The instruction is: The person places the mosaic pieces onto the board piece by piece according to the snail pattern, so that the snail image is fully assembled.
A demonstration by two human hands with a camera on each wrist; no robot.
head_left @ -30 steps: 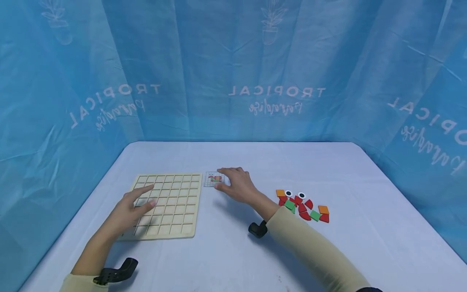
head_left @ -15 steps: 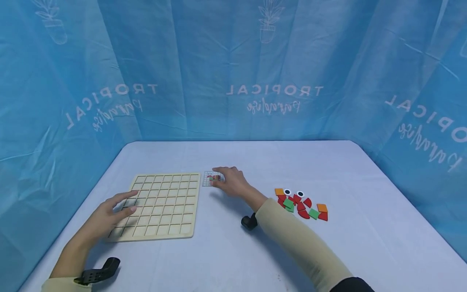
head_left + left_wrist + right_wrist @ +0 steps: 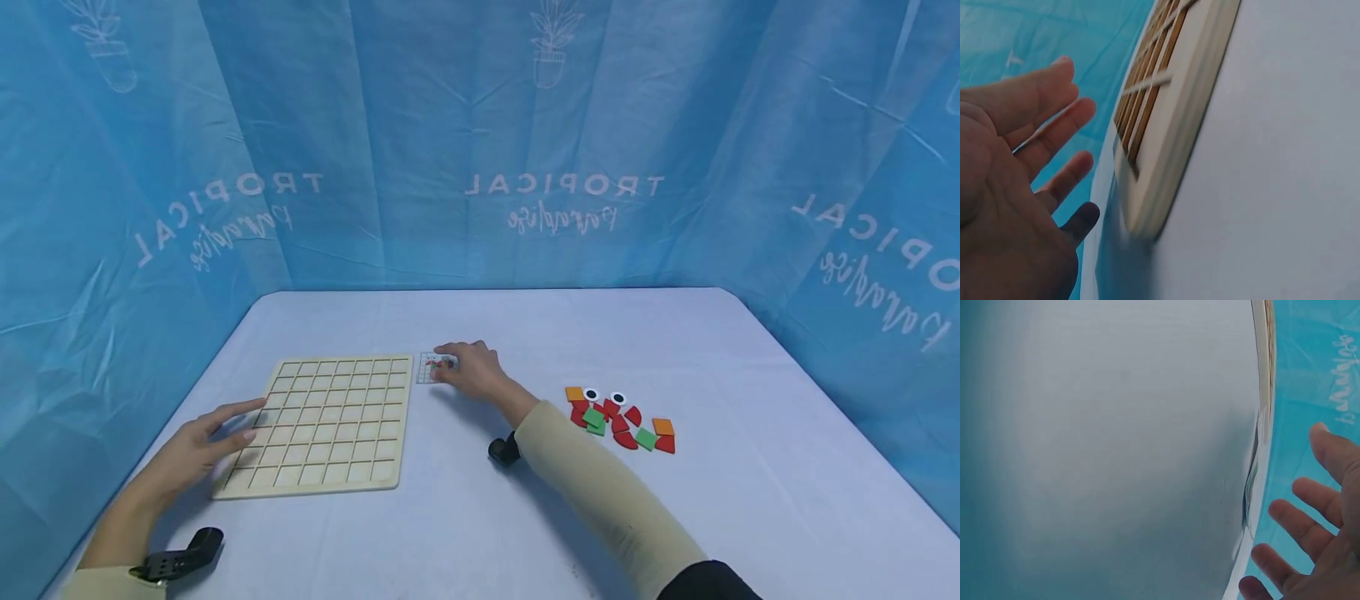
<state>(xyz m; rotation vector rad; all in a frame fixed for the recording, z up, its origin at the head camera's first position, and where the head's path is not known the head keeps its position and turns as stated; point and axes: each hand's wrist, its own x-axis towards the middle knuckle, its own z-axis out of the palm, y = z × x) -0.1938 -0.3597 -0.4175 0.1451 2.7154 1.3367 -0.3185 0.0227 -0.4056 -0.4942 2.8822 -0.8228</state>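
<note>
Blue curtain (image 3: 450, 100) rose on the far left and ran behind everything to the far right, with pale lettering, TROPICAL among it, showing in mirror writing. Low on the left, my left hand (image 3: 187, 457) was held with its fingers spread and loosely extended, gripping nothing. A black wrist device (image 3: 180, 563) sat on that wrist, just past the cuff of a beige sleeve. My fingertips came over the left edge of a pale wooden board (image 3: 341, 427) marked off in a grid of squares; in the left wrist view they stood apart from its surface. The board lay flat on the white table (image 3: 465, 533).

Just beside its upper right corner lay a small card (image 3: 424, 367), printed with a grid and a coloured picture, partly hidden by my right hand (image 3: 477, 372). Its thumb and fingers stood apart over the card's right part, not closed round anything; I could not tell whether they touched it. Another black wrist device (image 3: 503, 451) showed below that wrist.

Farther right, well apart from the board, lay a loose cluster: orange squares (image 3: 663, 427), white discs with black centres (image 3: 618, 398), green pieces (image 3: 646, 439) and red pieces (image 3: 626, 440), some overlapping.
</note>
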